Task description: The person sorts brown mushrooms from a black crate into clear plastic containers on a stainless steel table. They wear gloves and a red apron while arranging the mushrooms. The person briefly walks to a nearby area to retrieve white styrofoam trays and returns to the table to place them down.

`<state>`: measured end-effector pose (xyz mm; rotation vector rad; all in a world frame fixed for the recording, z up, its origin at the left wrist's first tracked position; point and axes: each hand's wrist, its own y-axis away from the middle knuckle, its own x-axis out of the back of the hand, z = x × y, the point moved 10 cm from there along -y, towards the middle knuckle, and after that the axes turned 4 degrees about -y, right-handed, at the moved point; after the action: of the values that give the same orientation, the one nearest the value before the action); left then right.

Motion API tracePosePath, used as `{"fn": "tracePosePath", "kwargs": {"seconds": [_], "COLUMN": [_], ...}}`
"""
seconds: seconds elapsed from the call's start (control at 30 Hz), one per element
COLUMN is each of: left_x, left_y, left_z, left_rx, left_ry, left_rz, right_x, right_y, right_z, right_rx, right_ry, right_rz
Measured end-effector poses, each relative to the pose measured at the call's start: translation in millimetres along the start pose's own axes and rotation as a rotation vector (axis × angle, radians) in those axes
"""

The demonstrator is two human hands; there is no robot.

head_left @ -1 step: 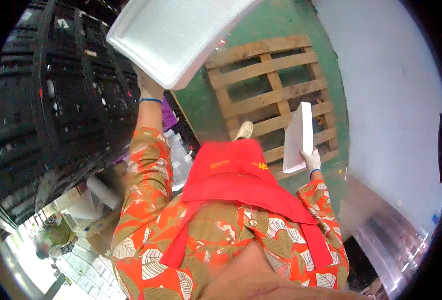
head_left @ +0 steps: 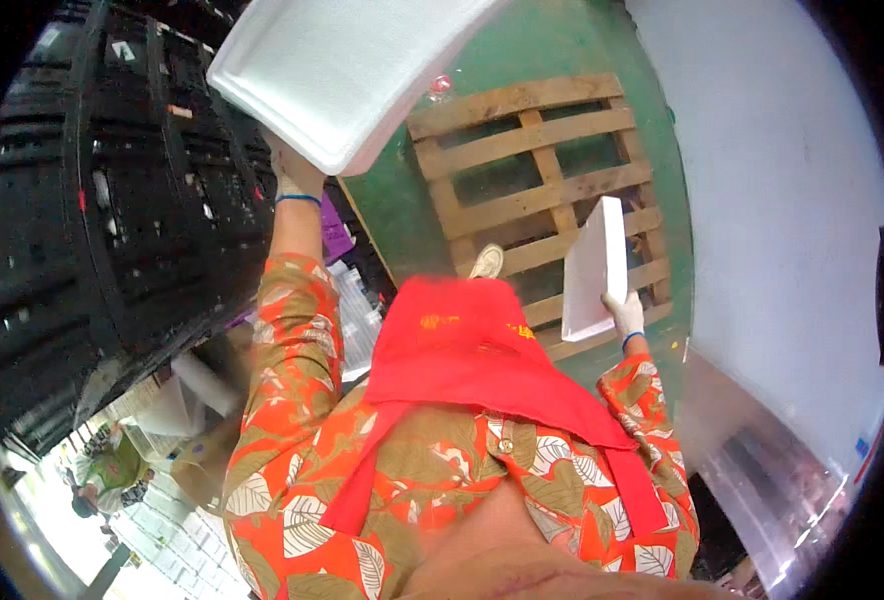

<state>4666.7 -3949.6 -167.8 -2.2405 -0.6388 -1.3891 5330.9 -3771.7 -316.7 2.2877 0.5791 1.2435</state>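
Note:
My left hand [head_left: 297, 175], in a white glove with a blue cuff, is raised and grips the near edge of a large white foam tray [head_left: 337, 70] held high at the top of the view. My right hand [head_left: 624, 315], also gloved, holds a smaller flat white foam board [head_left: 594, 270] upright by its lower corner, above a wooden pallet [head_left: 542, 190]. I wear a red apron [head_left: 472, 360] over an orange leaf-print shirt. One light shoe [head_left: 489, 261] shows at the pallet's near edge.
The pallet lies on a green floor [head_left: 402, 210]. Tall stacks of black crates [head_left: 112, 200] fill the left side. A pale wall [head_left: 782, 180] stands on the right, with clear plastic sheeting [head_left: 762, 480] below it. Another person [head_left: 102, 475] stands far off at the lower left.
The foam board in my right hand has risen slightly and shifted a little left. The big tray in my left hand has edged left.

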Motion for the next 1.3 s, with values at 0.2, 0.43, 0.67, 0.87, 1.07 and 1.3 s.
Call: {"fn": "tracePosePath", "kwargs": {"seconds": [0.2, 0.43, 0.67, 0.87, 1.07, 1.3], "left_x": [-31, -136, -127, -129, -156, -269], "left_y": [-54, -128, -253, -398, -553, -703], "left_z": [-50, -68, -58, -89, -102, -120], "left_rx": [0.265, 0.825, 1.387, 1.437, 1.383, 1.203], "left_ry": [0.39, 2.622, 2.352, 2.443, 2.441, 2.546], "left_rz": [-0.136, 0.305, -0.024, 0.083, 0.245, 0.455], "right_x": [91, 105, 142, 115, 141, 16], "right_y": [-72, -221, -263, -360, -579, -798], "right_z": [-228, -414, -421, -423, -658, -1108], "right_rx": [0.25, 0.203, -0.017, -0.127, 0.29, 0.694], "right_ry": [-0.215, -0.035, 0.21, 0.529, 0.108, 0.137], "right_rz": [0.024, -0.118, -0.11, -0.101, -0.074, -0.034]}}
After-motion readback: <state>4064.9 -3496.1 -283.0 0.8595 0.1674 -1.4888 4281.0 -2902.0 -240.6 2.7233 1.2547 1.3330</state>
